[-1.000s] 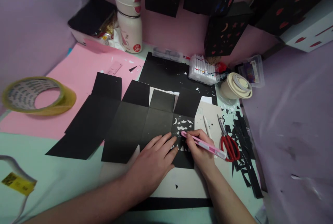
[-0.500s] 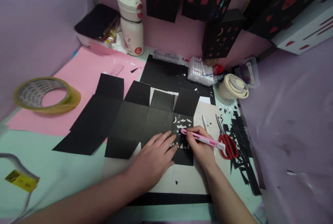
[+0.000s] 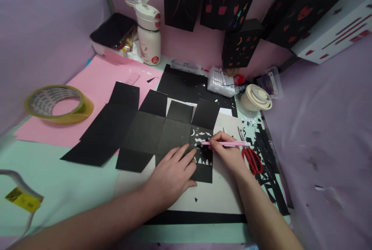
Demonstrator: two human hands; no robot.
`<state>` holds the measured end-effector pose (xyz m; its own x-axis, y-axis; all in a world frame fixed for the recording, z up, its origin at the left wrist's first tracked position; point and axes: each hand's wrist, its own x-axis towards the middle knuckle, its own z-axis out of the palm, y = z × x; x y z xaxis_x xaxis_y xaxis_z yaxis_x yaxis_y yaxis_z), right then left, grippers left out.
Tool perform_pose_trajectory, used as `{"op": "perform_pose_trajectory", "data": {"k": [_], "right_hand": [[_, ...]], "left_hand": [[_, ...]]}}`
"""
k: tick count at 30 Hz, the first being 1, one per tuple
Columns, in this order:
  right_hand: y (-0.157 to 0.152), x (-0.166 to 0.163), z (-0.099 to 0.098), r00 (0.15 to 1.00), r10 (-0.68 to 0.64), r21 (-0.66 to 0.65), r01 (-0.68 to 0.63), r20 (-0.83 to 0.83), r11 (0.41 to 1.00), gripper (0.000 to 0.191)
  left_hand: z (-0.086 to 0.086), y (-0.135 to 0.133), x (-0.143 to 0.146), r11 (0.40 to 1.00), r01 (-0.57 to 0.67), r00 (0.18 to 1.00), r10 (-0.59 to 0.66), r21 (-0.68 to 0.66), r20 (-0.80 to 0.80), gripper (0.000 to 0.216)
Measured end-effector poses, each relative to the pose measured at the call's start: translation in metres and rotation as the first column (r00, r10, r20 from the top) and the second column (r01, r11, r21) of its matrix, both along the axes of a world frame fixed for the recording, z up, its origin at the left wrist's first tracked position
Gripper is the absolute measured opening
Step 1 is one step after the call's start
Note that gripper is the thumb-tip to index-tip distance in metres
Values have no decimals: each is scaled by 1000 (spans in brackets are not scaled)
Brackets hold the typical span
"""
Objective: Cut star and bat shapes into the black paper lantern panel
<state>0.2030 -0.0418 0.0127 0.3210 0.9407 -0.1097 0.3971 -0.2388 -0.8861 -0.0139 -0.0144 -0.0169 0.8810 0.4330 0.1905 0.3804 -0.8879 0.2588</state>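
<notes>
A black card box template lies unfolded, its panels creased and its flaps spread out. Moon, star and cloud shapes are cut through its right-hand panel, with pointed cutouts along that panel's lower edge. My left hand rests flat on the card, fingers spread, just left of the cutouts. Between the fingers of my right hand is a slim pink craft knife. Its tip meets the panel among the star cutouts; the blade itself is too small to make out. A pale board lies under the card.
Red-handled scissors and black paper scraps lie to the right. A tape roll sits on pink paper at left. Behind are a bottle, a marker case and a cream container. Black paper boxes hang above.
The pink knife has swung to lie nearly level, its rear end higher than before. My right hand has turned with it. My left hand stays on the card; the whole view has shifted slightly.
</notes>
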Motion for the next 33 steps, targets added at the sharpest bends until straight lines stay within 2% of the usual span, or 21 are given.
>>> {"op": "perform_pose_trajectory", "data": {"k": [7,33], "right_hand": [[4,0,-12,996,11,-48,-16,-88,999,17],[5,-4,-7,998,27,-70,-30,-51,997,15]], "left_hand": [[-1,2,0,999,24,999,-25,-35,-22,62],[3,2,1,997,28,999,-31,-66,-34,53]]}}
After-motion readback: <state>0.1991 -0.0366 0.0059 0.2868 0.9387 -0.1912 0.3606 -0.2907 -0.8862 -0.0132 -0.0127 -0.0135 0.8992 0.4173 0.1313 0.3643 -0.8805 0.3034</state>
